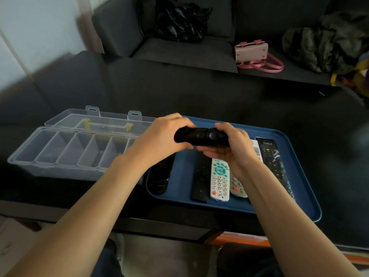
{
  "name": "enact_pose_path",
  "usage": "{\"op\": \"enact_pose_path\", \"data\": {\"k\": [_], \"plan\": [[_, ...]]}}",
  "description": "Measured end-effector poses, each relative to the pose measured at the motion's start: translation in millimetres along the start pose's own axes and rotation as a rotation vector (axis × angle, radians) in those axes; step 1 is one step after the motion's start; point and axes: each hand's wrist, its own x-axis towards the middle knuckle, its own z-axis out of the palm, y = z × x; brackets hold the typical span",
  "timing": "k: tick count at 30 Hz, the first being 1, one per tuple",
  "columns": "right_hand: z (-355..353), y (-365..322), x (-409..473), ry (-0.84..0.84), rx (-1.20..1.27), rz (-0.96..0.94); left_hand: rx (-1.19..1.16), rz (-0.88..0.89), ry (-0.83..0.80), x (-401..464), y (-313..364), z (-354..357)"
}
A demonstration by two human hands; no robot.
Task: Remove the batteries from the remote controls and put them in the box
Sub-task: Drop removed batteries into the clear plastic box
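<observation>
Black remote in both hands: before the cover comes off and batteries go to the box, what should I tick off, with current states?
1. Left hand and right hand both grip the black remote: ok.
2. Battery cover facing the person: not ok, button side shows.
3. Clear box lid open, compartments reachable: ok.
4. Batteries already in the box: cannot tell.
5. Other remotes, such as the white remote, lying on the blue tray: ok.
</observation>
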Motion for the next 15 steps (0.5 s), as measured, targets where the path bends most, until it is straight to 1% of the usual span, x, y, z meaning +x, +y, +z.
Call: {"op": "enact_pose_path", "data": {"k": [10,15], "plan": [[1,1,-1,0.018,0.022,-0.037,-0.043,0.000,0.065,0,3,6],[4,5,-1,0.077,0.048,-0.057,0.011,0.048,0.044,3,0,11]]}}
